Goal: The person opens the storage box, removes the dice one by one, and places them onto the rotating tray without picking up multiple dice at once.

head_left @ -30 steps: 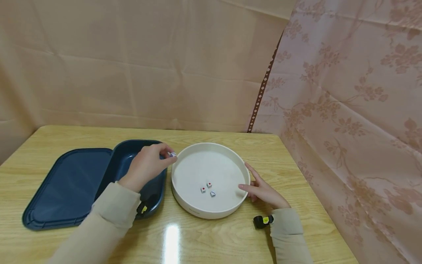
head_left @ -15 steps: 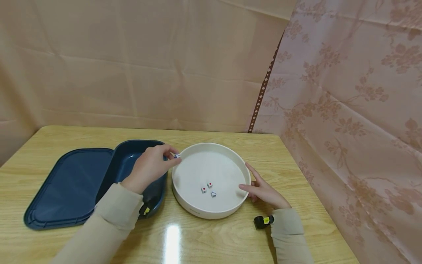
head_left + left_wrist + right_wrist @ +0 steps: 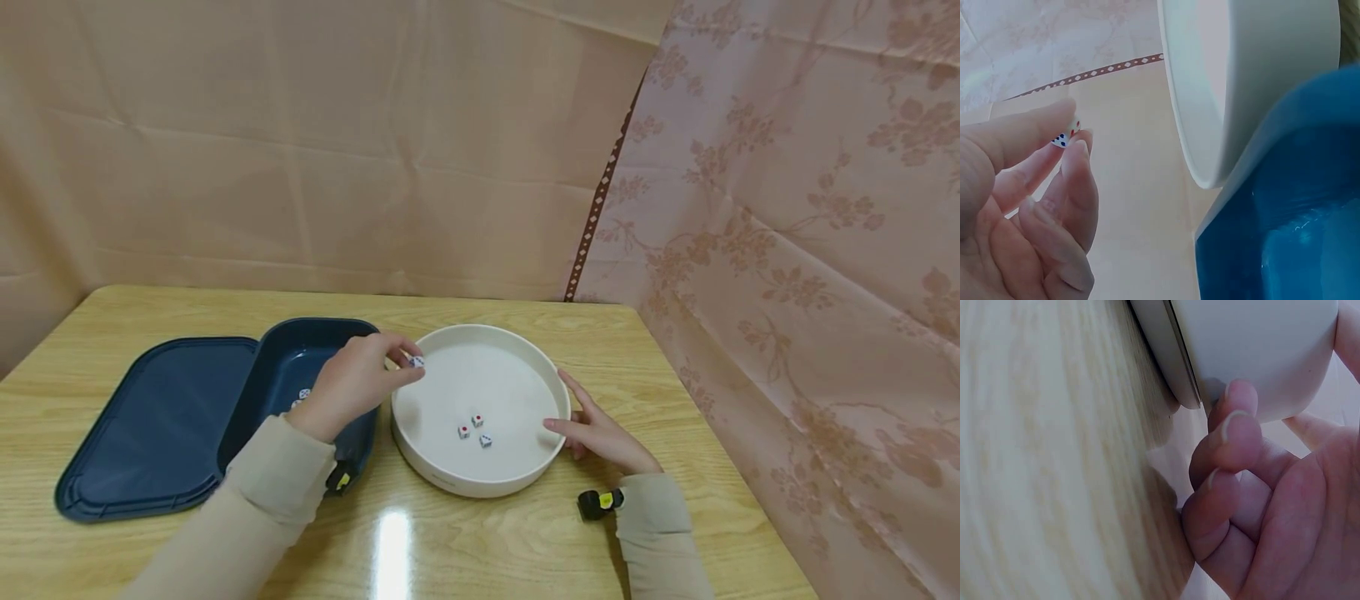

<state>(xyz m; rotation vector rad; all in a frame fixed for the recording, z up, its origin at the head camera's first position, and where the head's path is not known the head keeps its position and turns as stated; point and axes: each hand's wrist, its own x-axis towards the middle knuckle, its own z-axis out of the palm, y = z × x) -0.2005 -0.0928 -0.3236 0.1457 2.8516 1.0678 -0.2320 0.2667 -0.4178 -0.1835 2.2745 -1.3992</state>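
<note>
My left hand (image 3: pixel 360 379) pinches a white die (image 3: pixel 417 362) between thumb and fingertips, above the left rim of a round white tray (image 3: pixel 442 482). In the left wrist view the die (image 3: pixel 1060 140) shows blue and red pips. Three more dice lie on the tray floor, among them a die (image 3: pixel 486 441) with blue pips; the other two show a red pip. My right hand (image 3: pixel 603 435) holds the tray's right side, thumb over the rim and fingers outside. In the right wrist view the curled fingers (image 3: pixel 1235 440) are at the tray's outer wall (image 3: pixel 1260 350).
Left of the tray stands a dark blue box (image 3: pixel 277 379), with some dice (image 3: pixel 303 393) in it, partly behind my left wrist. A dark blue lid (image 3: pixel 161 425) lies flat at the far left. Curtains hang behind and to the right of the wooden table (image 3: pixel 450 550).
My left hand has moved right with the die, from the blue box's edge to over the tray's left rim. Dice inside the box have come into view. The right hand stays put.
</note>
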